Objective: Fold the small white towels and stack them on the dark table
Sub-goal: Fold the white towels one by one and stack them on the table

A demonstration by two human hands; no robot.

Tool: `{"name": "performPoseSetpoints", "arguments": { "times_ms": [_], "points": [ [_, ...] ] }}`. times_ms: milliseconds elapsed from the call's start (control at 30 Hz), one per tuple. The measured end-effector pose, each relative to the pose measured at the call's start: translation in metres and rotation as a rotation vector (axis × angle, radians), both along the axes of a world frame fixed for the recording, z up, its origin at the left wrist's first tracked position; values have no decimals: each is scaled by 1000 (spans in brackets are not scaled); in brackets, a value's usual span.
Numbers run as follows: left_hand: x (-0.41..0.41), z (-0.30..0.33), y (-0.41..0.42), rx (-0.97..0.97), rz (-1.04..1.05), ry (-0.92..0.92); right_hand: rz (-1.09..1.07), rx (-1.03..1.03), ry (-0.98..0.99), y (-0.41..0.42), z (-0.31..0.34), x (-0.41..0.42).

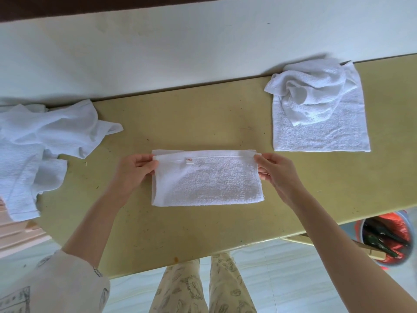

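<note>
At the table's (203, 233) left end, a heap of crumpled towels (33, 154), partly over the edge. Mid-table, near the front edge, a folded towel (207, 179), top corners pinched by left hand (133, 170) and right hand (277, 175), fingers curled on cloth. Toward the far right corner, a flat towel under a rumpled one (316, 109). Below the right end, a bucket (383, 240) holding red plastic and dark items, not identifiable.

Bright, even daylight, soft short shadows under the crumpled white terry towels (316, 98), no glare, strong wide-angle bowing at edges, slight softness toward corners, centre sharp
</note>
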State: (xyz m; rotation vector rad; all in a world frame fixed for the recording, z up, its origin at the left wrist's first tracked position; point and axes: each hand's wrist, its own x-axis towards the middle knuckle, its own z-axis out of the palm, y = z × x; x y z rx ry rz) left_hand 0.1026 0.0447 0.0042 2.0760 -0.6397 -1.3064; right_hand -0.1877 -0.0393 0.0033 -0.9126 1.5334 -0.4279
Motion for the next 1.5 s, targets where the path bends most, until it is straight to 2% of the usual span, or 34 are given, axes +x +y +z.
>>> {"name": "performPoseSetpoints", "arguments": {
  "times_ms": [133, 333, 533, 767, 1233, 1500],
  "points": [
    [-6, -1, -3, 49, 65, -31, 31, -39, 80, 2, -4, 1],
    [-11, -11, 7, 174, -56, -170, 53, -135, 183, 8, -2, 9],
    [-10, -15, 15, 138, -57, -233, 101, -220, 295, 10, -7, 11],
    [-19, -14, 24, 6, -124, -427, 137, -284, 401, 8, -10, 15],
    [-19, -16, 14, -95, -104, -531, 188, -262, 476, 5, -13, 15],
    [-19, -20, 9, -44, -105, -537, 249, -234, 510, 1, -12, 16]
  ]
}}
